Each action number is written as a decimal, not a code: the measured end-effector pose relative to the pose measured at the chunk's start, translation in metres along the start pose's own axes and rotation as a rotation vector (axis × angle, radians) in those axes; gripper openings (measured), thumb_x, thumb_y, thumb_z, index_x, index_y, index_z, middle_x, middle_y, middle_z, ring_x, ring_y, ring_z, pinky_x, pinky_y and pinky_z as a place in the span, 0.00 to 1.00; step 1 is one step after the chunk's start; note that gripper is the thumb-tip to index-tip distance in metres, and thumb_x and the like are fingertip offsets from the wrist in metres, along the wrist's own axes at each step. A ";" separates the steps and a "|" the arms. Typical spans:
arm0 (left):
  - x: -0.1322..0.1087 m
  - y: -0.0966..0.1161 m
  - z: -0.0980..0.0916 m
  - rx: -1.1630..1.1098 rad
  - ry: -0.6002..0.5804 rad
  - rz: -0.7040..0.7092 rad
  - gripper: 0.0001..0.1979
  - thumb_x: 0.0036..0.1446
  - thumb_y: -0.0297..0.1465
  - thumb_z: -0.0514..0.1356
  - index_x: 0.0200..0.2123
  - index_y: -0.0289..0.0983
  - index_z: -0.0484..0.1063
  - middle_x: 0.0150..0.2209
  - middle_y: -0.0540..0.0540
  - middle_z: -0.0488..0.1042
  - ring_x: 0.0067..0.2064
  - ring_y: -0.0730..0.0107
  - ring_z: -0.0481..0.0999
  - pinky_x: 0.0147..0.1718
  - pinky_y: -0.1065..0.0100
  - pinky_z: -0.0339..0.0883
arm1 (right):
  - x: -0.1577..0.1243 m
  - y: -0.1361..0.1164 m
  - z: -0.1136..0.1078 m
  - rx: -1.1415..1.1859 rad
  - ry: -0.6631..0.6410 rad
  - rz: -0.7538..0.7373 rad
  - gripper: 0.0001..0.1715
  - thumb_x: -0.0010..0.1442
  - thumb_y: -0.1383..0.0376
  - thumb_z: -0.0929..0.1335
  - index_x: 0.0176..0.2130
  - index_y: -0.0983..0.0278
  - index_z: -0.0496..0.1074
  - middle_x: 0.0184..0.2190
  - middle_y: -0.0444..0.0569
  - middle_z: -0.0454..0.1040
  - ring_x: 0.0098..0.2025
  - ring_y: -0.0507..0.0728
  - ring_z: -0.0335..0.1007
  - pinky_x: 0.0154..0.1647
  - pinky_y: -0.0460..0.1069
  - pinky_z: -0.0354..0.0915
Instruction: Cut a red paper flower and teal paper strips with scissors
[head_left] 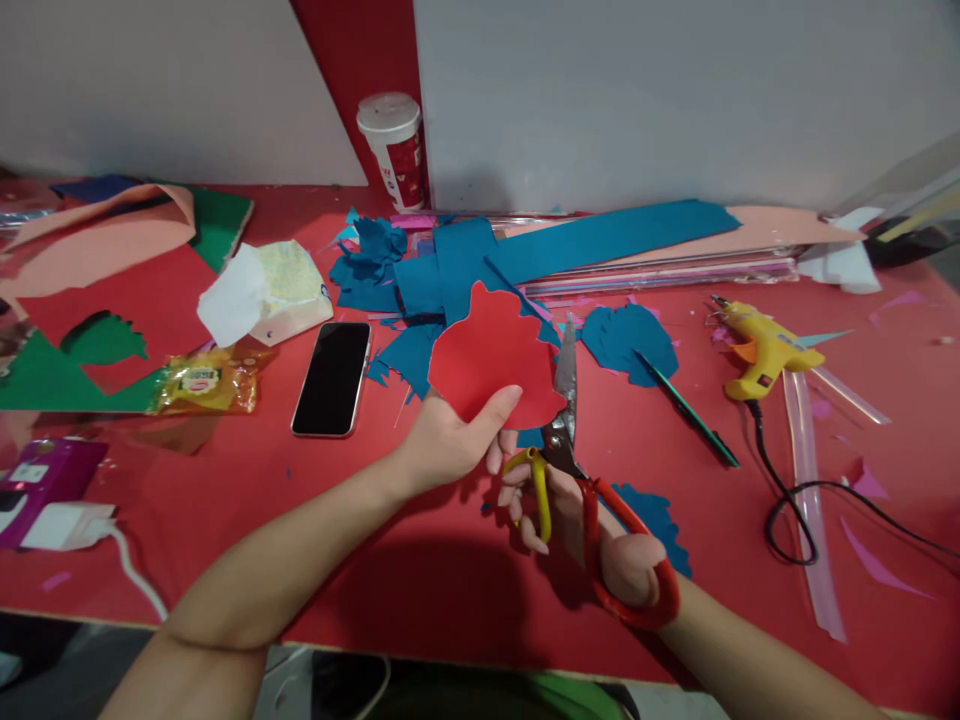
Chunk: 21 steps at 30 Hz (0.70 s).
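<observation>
A red paper cutout (487, 350) with a scalloped edge is pinched in my left hand (469, 430), thumb on top and fingers beneath. My right hand (577, 515) holds a pair of scissors (568, 400), fingers in the yellow loop and thumb through the red one. The blades point away from me along the right edge of the red paper; whether they touch it I cannot tell. Blue paper cutouts (630, 335) lie beyond the scissors, a green pen (690, 412) resting partly over them. Another blue cutout (660, 520) is partly hidden behind my right hand.
A black-screened phone (332, 380) lies left of my hands. At right are a yellow glue gun (772, 345) and its black cord (784, 490). Blue paper strips (615, 240) and a lidded cup (394, 150) stand behind. Red paper with a cut hole (142, 300) lies at left.
</observation>
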<state>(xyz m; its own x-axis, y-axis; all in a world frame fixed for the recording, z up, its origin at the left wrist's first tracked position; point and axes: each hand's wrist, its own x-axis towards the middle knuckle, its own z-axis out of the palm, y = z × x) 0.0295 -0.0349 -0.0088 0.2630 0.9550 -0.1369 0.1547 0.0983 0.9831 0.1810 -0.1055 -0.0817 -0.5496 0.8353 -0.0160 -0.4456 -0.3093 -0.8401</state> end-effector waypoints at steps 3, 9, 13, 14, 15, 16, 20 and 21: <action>0.000 -0.006 0.003 -0.111 0.012 -0.003 0.23 0.55 0.41 0.52 0.13 0.35 0.63 0.10 0.52 0.61 0.11 0.82 0.59 0.12 0.76 0.56 | 0.000 -0.003 0.001 -0.038 -0.011 -0.013 0.52 0.37 0.30 0.54 0.49 0.59 0.63 0.38 0.53 0.64 0.27 0.53 0.56 0.25 0.49 0.57; 0.001 -0.014 0.010 -0.367 0.038 -0.038 0.24 0.53 0.42 0.54 0.11 0.35 0.61 0.08 0.54 0.58 0.09 0.84 0.55 0.09 0.77 0.53 | 0.008 -0.017 0.009 -0.043 -0.076 0.017 0.52 0.39 0.30 0.52 0.52 0.57 0.61 0.45 0.55 0.61 0.37 0.59 0.59 0.25 0.50 0.58; -0.001 -0.014 0.014 -0.485 0.001 -0.096 0.24 0.53 0.44 0.54 0.12 0.35 0.61 0.08 0.55 0.57 0.08 0.82 0.56 0.08 0.76 0.54 | 0.009 -0.011 0.008 -0.048 -0.070 0.011 0.54 0.39 0.29 0.53 0.53 0.58 0.59 0.47 0.56 0.60 0.41 0.61 0.59 0.25 0.49 0.58; -0.002 -0.015 0.015 -0.515 -0.017 -0.115 0.24 0.52 0.44 0.54 0.12 0.35 0.62 0.08 0.55 0.57 0.08 0.80 0.57 0.07 0.75 0.55 | 0.008 -0.008 0.007 -0.051 -0.065 0.003 0.54 0.39 0.30 0.53 0.54 0.58 0.58 0.47 0.56 0.59 0.42 0.61 0.59 0.25 0.49 0.58; -0.003 -0.015 0.017 -0.541 -0.032 -0.137 0.24 0.52 0.45 0.54 0.12 0.35 0.62 0.08 0.55 0.57 0.08 0.79 0.58 0.07 0.74 0.55 | 0.007 -0.006 0.005 -0.052 -0.064 -0.011 0.53 0.40 0.30 0.52 0.54 0.58 0.58 0.48 0.57 0.59 0.42 0.61 0.58 0.26 0.49 0.58; -0.004 -0.017 0.018 -0.563 -0.041 -0.159 0.24 0.51 0.46 0.54 0.13 0.36 0.62 0.08 0.55 0.57 0.08 0.78 0.58 0.06 0.73 0.56 | 0.006 -0.004 0.004 -0.053 -0.069 -0.028 0.52 0.41 0.30 0.52 0.54 0.58 0.58 0.48 0.56 0.58 0.43 0.61 0.58 0.27 0.49 0.58; -0.006 -0.026 0.025 -0.604 -0.017 -0.261 0.24 0.48 0.50 0.54 0.15 0.36 0.63 0.09 0.55 0.59 0.08 0.78 0.57 0.05 0.73 0.51 | 0.001 0.004 -0.003 -0.060 -0.068 -0.028 0.51 0.41 0.31 0.54 0.54 0.57 0.57 0.48 0.55 0.59 0.42 0.60 0.58 0.32 0.51 0.60; -0.006 -0.028 0.026 -0.606 -0.002 -0.276 0.24 0.47 0.51 0.54 0.16 0.36 0.64 0.09 0.55 0.59 0.08 0.78 0.57 0.05 0.74 0.50 | -0.001 0.007 -0.005 -0.064 -0.055 -0.011 0.52 0.40 0.31 0.54 0.55 0.58 0.56 0.46 0.55 0.60 0.41 0.60 0.59 0.32 0.51 0.61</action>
<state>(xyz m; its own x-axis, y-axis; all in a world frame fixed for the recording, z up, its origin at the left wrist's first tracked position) 0.0483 -0.0509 -0.0382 0.2920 0.8719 -0.3932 -0.3460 0.4795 0.8064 0.1820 -0.1060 -0.0899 -0.5833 0.8120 0.0218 -0.4066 -0.2687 -0.8732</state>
